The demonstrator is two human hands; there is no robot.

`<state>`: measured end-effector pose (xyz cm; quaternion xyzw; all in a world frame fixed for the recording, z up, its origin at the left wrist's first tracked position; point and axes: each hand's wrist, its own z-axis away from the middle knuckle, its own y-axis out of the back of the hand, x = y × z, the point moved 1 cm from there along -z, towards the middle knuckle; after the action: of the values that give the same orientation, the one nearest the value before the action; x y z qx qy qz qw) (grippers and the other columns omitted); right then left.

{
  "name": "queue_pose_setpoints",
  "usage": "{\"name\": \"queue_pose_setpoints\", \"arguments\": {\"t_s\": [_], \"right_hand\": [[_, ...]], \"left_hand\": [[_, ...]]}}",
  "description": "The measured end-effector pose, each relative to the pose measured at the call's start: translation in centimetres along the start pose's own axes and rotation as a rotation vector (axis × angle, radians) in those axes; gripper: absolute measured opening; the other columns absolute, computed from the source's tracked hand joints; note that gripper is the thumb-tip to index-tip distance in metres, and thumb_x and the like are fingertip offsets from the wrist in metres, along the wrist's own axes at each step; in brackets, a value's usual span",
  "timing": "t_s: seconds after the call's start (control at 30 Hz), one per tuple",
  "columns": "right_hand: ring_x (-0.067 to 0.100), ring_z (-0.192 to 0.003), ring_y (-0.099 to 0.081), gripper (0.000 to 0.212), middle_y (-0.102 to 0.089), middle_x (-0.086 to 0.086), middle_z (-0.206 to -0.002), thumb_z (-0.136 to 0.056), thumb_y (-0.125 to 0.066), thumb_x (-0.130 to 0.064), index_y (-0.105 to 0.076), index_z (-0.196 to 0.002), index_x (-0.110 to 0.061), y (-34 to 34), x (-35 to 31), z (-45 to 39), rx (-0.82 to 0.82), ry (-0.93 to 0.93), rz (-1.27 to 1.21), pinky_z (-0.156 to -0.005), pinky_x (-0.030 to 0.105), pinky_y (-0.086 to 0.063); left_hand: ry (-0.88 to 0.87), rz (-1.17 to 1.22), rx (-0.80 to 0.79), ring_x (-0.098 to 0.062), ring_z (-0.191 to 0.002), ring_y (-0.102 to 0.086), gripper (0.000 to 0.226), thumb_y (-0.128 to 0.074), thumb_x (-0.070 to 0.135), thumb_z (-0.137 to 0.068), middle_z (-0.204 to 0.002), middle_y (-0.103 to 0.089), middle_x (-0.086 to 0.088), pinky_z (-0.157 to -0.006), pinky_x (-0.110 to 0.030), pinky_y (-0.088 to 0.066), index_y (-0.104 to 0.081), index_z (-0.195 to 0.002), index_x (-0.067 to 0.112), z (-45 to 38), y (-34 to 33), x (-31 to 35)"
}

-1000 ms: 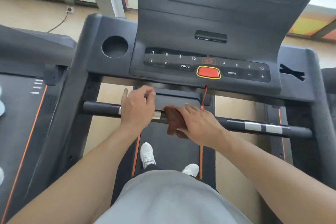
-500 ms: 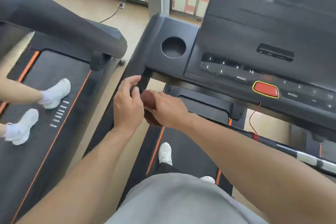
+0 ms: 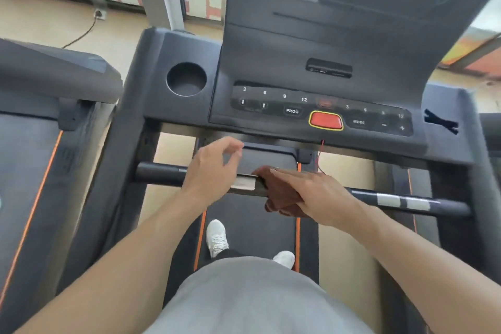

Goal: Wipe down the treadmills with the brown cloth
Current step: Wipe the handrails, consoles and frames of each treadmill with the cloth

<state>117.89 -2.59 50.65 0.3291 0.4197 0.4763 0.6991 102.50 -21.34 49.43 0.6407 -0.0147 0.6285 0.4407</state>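
I stand on a black treadmill whose console (image 3: 320,111) carries numbered keys and a red stop button. A black handlebar (image 3: 160,173) with silver bands runs across below the console. The brown cloth (image 3: 282,192) is draped over the middle of that bar, and my right hand (image 3: 314,192) lies flat on it, pressing it to the bar. My left hand (image 3: 211,168) hovers just left of the cloth, above the bar, with fingers spread and curled and nothing in it.
A second treadmill (image 3: 46,84) stands close on the left. A round cup holder (image 3: 186,79) sits in the console's left wing. My white shoes (image 3: 217,237) stand on the belt (image 3: 252,225) between orange stripes. A power cable (image 3: 81,35) crosses the beige floor behind.
Both hands have moved from the left end of the bar back to its middle with the cloth. My left hand has lifted off the bar and spread its fingers. The view swung right.
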Motion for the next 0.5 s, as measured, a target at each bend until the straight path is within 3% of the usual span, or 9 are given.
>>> {"name": "queue_pose_setpoints", "arguments": {"t_s": [0.13, 0.17, 0.23, 0.27, 0.3, 0.33, 0.37, 0.43, 0.5], "right_hand": [[0.023, -0.136, -0.055, 0.081, -0.055, 0.001, -0.15, -0.071, -0.081, -0.005, -0.054, -0.146, -0.018, -1.7, 0.9, 2.5, 0.222, 0.017, -0.074, -0.109, 0.041, -0.048], [0.024, -0.135, -0.056, 0.08, -0.058, 0.003, -0.147, -0.067, -0.079, -0.003, -0.058, -0.143, -0.016, -2.1, 0.4, 2.6, 0.274, 0.014, -0.101, -0.109, 0.042, -0.048], [0.018, -0.133, -0.055, 0.074, -0.063, 0.002, -0.141, -0.063, -0.075, -0.005, -0.064, -0.135, -0.016, -2.4, -0.4, 2.9, 0.385, -0.022, -0.213, -0.113, 0.034, -0.043], [0.013, -0.133, -0.052, 0.072, -0.064, 0.001, -0.139, -0.063, -0.074, -0.004, -0.065, -0.133, -0.016, -2.5, -0.6, 3.2, 0.425, -0.048, -0.278, -0.115, 0.029, -0.037], [0.008, -0.134, -0.048, 0.07, -0.063, -0.001, -0.14, -0.065, -0.075, -0.003, -0.065, -0.134, -0.016, -2.6, -0.8, 3.5, 0.441, -0.071, -0.338, -0.117, 0.023, -0.03], [0.004, -0.137, -0.043, 0.069, -0.061, -0.006, -0.142, -0.069, -0.074, -0.002, -0.064, -0.136, -0.016, -2.8, -0.9, 3.8, 0.436, -0.087, -0.395, -0.12, 0.018, -0.023], [-0.002, -0.139, -0.038, 0.068, -0.055, -0.013, -0.144, -0.074, -0.072, -0.002, -0.061, -0.139, -0.019, -3.0, -1.1, 4.3, 0.428, -0.103, -0.448, -0.121, 0.016, -0.017], [-0.009, -0.14, -0.032, 0.067, -0.042, -0.026, -0.146, -0.085, -0.069, -0.002, -0.056, -0.144, -0.03, -3.2, -1.4, 5.4, 0.401, -0.143, -0.6, -0.123, 0.018, -0.019], [0.001, -0.137, -0.047, 0.063, -0.054, -0.024, -0.144, -0.091, -0.07, -0.003, -0.057, -0.143, -0.036, -2.7, -1.4, 7.0, 0.326, -0.154, -0.912, -0.116, 0.028, -0.039]], "left_hand": [[0.052, -0.216, -0.173, -0.019, -0.112, -0.065, 0.028, -0.051, 0.046, -0.101, -0.114, -0.073, 0.008, -0.097, -0.036, -0.049, -0.07, -0.114, 0.031, -1.5, -3.4, 2.9], [0.09, -0.433, -0.302, -0.026, -0.117, -0.063, 0.041, -0.041, 0.055, -0.102, -0.121, -0.07, 0.0, -0.098, -0.039, -0.047, -0.067, -0.124, 0.031, -2.0, -4.1, 3.5], [0.101, -0.781, -0.639, -0.035, -0.126, -0.056, 0.062, -0.017, 0.067, -0.099, -0.138, -0.058, -0.013, -0.098, -0.044, -0.043, -0.04, -0.15, 0.041, -2.7, -5.0, 3.9], [0.123, -0.804, -0.77, -0.036, -0.128, -0.053, 0.074, -0.008, 0.075, -0.09, -0.143, -0.053, -0.016, -0.099, -0.045, -0.042, -0.029, -0.155, 0.046, -2.9, -5.3, 4.1], [0.157, -0.751, -0.832, -0.036, -0.127, -0.053, 0.087, -0.004, 0.082, -0.08, -0.141, -0.052, -0.017, -0.1, -0.044, -0.042, -0.032, -0.154, 0.046, -3.1, -5.3, 4.4], [0.199, -0.628, -0.824, -0.034, -0.121, -0.056, 0.09, -0.007, 0.085, -0.08, -0.132, -0.057, -0.016, -0.098, -0.042, -0.044, -0.049, -0.146, 0.039, -3.1, -5.4, 4.7], [0.21, -0.46, -0.763, -0.03, -0.109, -0.061, 0.079, -0.021, 0.08, -0.09, -0.114, -0.064, -0.011, -0.091, -0.038, -0.045, -0.067, -0.124, 0.025, -3.0, -5.5, 5.3], [0.18, -0.103, -0.545, -0.015, -0.081, -0.063, 0.043, -0.054, 0.048, -0.101, -0.079, -0.068, -0.001, -0.073, -0.03, -0.043, -0.069, -0.08, 0.013, -2.5, -6.4, 6.4], [0.107, 0.16, -0.27, 0.0, -0.072, -0.066, 0.016, -0.067, 0.017, -0.096, -0.076, -0.074, 0.009, -0.071, -0.017, -0.047, -0.076, -0.083, 0.017, -0.7, -6.6, 8.1]]}}
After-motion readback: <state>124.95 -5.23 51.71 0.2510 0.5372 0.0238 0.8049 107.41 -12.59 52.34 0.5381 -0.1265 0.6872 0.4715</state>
